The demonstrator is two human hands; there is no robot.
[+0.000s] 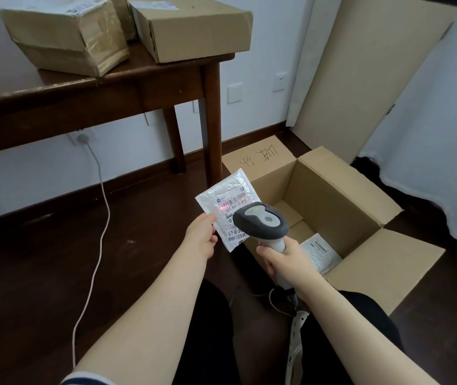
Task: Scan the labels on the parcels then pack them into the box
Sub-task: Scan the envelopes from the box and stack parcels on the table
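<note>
Silvery-white plastic film, crinkled and faintly padded. Head view: the small mailer pouch [226, 201], held in the air just beside the near left corner of the open box [333, 195], with its label facing me. My left hand [201, 237] pinches the pouch at its lower left margin, thumb on the front and the other fingers hidden behind. My right hand [283, 259] is wrapped round the pale handle of the barcode scanner [262, 219]. The scanner's grey head overlaps the label's lower right, and a red spot [223, 208] falls by the barcode.

I judge the pouch light, limp and somewhat slick. An edge pinch on the sealed margin suits it and leaves the barcode uncovered.

The box is matt corrugated card, stiff-walled, with all four flaps splayed outward. One flat, pale, labelled parcel [320, 252] lies on its floor at the near side.

On the dark wooden table [83, 90] sit two brown cardboard parcels: a dented one glossy with tape [66, 34] and a squarer one [194, 26]. Both are probably rigid and heavier, and better gripped on opposite sides.
</note>
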